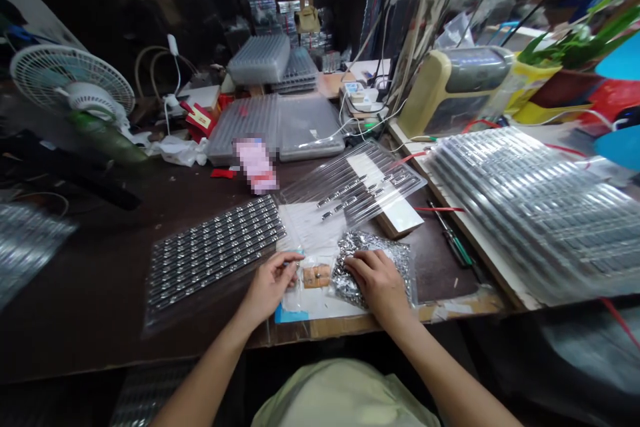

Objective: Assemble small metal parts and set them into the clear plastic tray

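Left hand (pixel 267 288) palm-down over the desk edge, fingers (pixel 286 264) curled into a near-pinch at the side of a small clear plastic bag (pixel 305 280). Can't tell what's between them, too small. Right hand (pixel 379 282) lies flat and open on a crumpled silver foil bag (pixel 369 265), pressing it, no grip.

Tan piece (pixel 317 275) sits inside the clear bag, between both hands, just right of the left fingertips and just left of the foil bag. Under all of it: white sheet (pixel 310 230) on the dark desk (pixel 90 293).

Left of the hands: clear blister tray (pixel 215 252) full of small metal parts. Ahead: second clear tray (pixel 353 187) with a few parts, resting on a white block (pixel 395 210). Right: two screwdrivers (pixel 453 240) and a tall stack of clear trays (pixel 530 213).

Farther back: blurred pink label (pixel 257 163), stacked trays (pixel 260 60), desk fan (pixel 73 83), potted plant (pixel 565 47).
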{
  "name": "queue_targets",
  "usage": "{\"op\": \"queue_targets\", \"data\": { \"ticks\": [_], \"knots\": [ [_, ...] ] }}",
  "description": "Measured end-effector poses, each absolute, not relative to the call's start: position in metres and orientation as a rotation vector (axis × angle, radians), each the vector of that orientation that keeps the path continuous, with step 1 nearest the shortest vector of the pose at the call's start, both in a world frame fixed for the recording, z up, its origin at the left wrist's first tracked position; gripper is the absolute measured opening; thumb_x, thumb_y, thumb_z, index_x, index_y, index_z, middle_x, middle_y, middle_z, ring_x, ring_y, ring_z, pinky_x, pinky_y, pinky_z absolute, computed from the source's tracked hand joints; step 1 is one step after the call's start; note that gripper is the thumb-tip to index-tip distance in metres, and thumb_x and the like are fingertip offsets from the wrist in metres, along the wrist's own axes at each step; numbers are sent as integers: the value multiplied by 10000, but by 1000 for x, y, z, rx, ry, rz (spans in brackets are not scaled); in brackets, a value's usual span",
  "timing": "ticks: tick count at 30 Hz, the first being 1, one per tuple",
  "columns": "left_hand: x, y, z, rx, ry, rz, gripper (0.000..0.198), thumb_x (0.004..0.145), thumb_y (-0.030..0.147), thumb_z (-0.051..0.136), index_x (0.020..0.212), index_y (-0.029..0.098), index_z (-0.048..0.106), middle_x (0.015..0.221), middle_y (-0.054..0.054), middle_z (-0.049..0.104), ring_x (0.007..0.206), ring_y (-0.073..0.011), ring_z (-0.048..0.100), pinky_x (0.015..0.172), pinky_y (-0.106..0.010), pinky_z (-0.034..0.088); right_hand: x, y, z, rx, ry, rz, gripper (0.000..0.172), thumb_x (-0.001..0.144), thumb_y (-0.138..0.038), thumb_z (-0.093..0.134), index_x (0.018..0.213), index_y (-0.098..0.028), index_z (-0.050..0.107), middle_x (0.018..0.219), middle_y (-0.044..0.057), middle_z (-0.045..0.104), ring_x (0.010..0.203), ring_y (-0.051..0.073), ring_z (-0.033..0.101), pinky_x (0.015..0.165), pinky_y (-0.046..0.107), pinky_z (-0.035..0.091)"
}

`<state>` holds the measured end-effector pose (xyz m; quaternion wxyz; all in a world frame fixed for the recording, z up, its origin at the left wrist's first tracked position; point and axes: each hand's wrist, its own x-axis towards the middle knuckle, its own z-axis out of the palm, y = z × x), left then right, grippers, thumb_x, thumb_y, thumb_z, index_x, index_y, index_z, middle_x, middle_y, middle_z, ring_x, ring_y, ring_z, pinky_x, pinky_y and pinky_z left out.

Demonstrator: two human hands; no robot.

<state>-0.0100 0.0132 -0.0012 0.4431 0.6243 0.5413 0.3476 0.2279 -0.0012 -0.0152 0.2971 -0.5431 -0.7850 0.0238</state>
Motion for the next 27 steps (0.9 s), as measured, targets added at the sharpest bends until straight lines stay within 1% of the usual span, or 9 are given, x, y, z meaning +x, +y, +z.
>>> {"op": "queue_targets", "data": {
  "ticks": [3, 7, 9, 11, 13, 16, 20, 22, 27],
  "knots": [
    [-2, 4, -5, 1695, 1432, 903, 171, 829, 249, 586, 940, 186, 699, 900, -59, 676, 764, -160, 638, 602, -234, 508, 229, -2, -14, -1404, -2024, 108, 167, 922, -196, 487, 945, -198, 652, 888, 59, 644, 823, 189, 527, 752, 322, 432],
    [10, -1, -7, 1847, 1453, 942, 120, 819, 209, 620, 879, 205, 723, 899, -53, 688, 823, -175, 645, 712, -276, 523, 232, -5, -13, -1384, -1947, 183, 171, 911, -149, 457, 922, -195, 622, 861, 53, 654, 818, 190, 562, 752, 324, 453],
    [14, -2, -9, 1899, 1437, 955, 117, 819, 222, 634, 881, 218, 732, 888, -49, 680, 834, -175, 642, 751, -288, 518, 233, -6, -13, -1375, -1930, 197, 196, 914, -139, 439, 978, -195, 615, 870, 54, 662, 815, 189, 576, 740, 321, 468],
    [16, -3, -11, 1935, 1440, 951, 125, 820, 239, 640, 901, 223, 735, 869, -46, 673, 819, -171, 637, 751, -289, 514, 233, -5, -14, -1353, -1935, 199, 242, 917, -126, 421, 1070, -192, 598, 921, 60, 672, 836, 189, 587, 752, 325, 480],
    [18, -3, -12, 1978, 1452, 932, 132, 821, 254, 642, 912, 227, 735, 855, -43, 671, 802, -170, 632, 740, -289, 512, 233, -5, -15, -1336, -1948, 205, 269, 918, -116, 410, 1097, -194, 594, 954, 63, 676, 860, 189, 594, 771, 330, 487],
    [20, -3, -13, 2044, 1477, 907, 136, 829, 257, 631, 919, 236, 732, 856, -42, 668, 800, -173, 626, 739, -294, 508, 231, -5, -14, -1353, -1956, 212, 242, 921, -135, 415, 1033, -204, 619, 904, 58, 680, 833, 189, 601, 758, 328, 489],
    [20, -3, -12, 2094, 1484, 875, 136, 839, 256, 618, 915, 230, 727, 852, -43, 664, 797, -174, 622, 737, -296, 505, 231, -5, -13, -1375, -1971, 217, 232, 933, -150, 404, 1020, -198, 614, 882, 56, 679, 808, 183, 600, 738, 311, 476],
    [20, -3, -11, 2110, 1488, 863, 134, 839, 262, 619, 910, 226, 727, 849, -43, 664, 794, -175, 621, 738, -299, 503, 231, -5, -11, -1387, -1974, 224, 220, 941, -169, 403, 984, -196, 617, 866, 51, 678, 794, 178, 597, 735, 304, 460],
    [22, -3, -10, 2105, 1489, 848, 131, 839, 263, 616, 905, 228, 724, 842, -43, 667, 788, -177, 619, 734, -300, 496, 223, -6, -2, -1450, -1942, 276, 162, 918, -275, 516, 845, -207, 645, 780, 26, 674, 743, 164, 578, 710, 306, 397]
  ]
}}
